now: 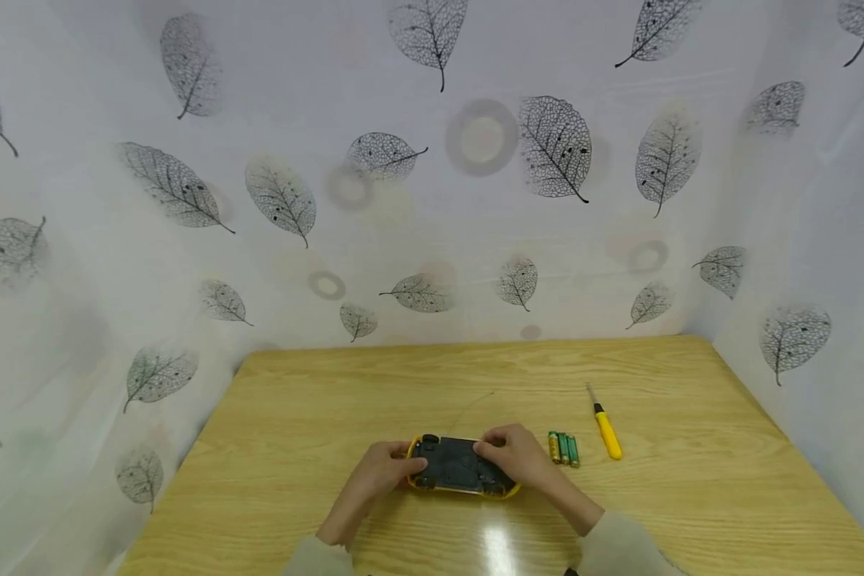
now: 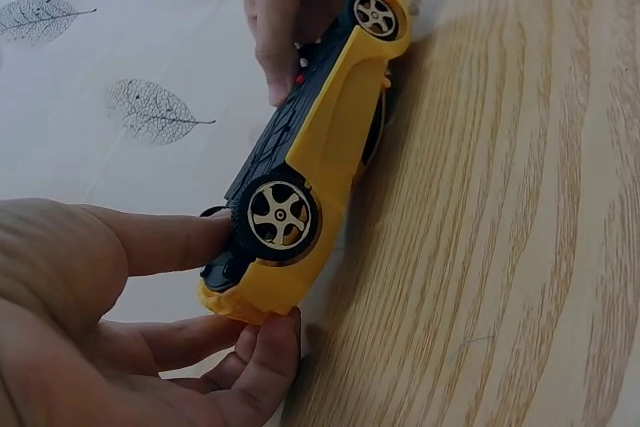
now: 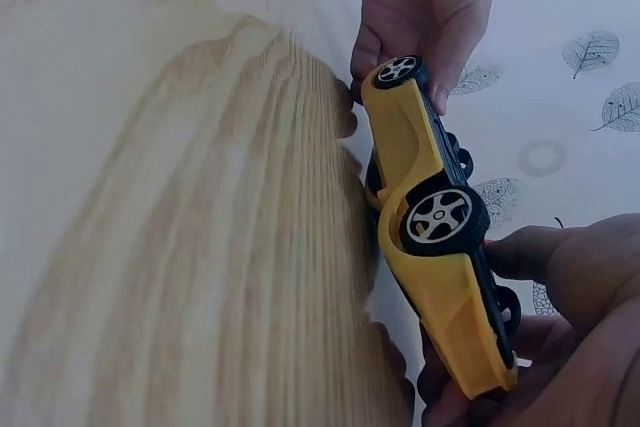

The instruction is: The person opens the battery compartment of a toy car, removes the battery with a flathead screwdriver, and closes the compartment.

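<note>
A yellow toy car [image 1: 461, 466] is held upside down just over the table, its black underside facing up. My left hand [image 1: 383, 470] grips one end, thumb on the underside and fingers beneath the yellow body. At the other end my right hand [image 1: 520, 454] holds the car, its thumb pressing on the black base. Both side wheels, black with pale spokes, show on the toy car [image 2: 345, 117] in the left wrist view. In the right wrist view the toy car [image 3: 425, 217] spans between the two hands.
Several green-and-gold batteries [image 1: 564, 449] lie side by side right of the right hand. Beyond them rests a screwdriver [image 1: 606, 428] with a yellow handle. The wooden table [image 1: 317, 400] is bordered by a white leaf-patterned curtain [image 1: 295, 264] at the back and sides.
</note>
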### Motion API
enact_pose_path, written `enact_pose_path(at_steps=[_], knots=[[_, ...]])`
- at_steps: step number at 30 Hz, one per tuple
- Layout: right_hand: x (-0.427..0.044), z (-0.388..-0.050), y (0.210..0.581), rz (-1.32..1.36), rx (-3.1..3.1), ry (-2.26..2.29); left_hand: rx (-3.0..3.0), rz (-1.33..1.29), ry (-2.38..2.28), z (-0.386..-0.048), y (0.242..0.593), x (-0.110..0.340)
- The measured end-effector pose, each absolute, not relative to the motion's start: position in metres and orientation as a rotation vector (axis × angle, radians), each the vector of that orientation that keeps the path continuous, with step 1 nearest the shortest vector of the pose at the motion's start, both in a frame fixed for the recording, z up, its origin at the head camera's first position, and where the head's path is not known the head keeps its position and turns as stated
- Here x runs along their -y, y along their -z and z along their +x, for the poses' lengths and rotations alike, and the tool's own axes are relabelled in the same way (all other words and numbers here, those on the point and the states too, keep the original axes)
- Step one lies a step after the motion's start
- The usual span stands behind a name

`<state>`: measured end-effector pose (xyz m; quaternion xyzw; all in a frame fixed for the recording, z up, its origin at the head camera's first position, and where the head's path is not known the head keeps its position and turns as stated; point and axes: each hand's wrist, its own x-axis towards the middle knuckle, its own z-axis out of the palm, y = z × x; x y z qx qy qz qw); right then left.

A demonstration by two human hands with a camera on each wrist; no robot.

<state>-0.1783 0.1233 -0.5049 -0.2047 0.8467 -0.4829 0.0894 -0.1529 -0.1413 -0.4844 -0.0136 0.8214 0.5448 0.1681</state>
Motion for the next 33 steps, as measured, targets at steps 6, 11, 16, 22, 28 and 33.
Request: enact_pose_path(at_steps=[6,11,16,22,28,33], knots=[[-0.128,-0.175,0.497,-0.536,-2.458,1.449,-2.347,-0.068,-1.524,-0.154,0.486,0.142],[-0.137,-0.173,0.488,-0.464,-2.412,1.384,-2.337,-0.123,-1.506,-0.155,0.486,0.143],[-0.145,-0.172,0.482,-0.431,-2.335,1.399,-2.348,-0.127,-1.513,-0.154,0.483,0.142],[-0.155,-0.172,0.48,-0.349,-2.184,1.547,-2.34,-0.108,-1.548,-0.153,0.481,0.143],[-0.163,-0.174,0.479,-0.334,-2.133,1.597,-2.357,-0.128,-1.556,-0.154,0.481,0.144],[-0.167,-0.177,0.482,-0.362,-2.129,1.609,-2.376,-0.146,-1.557,-0.153,0.481,0.145]])
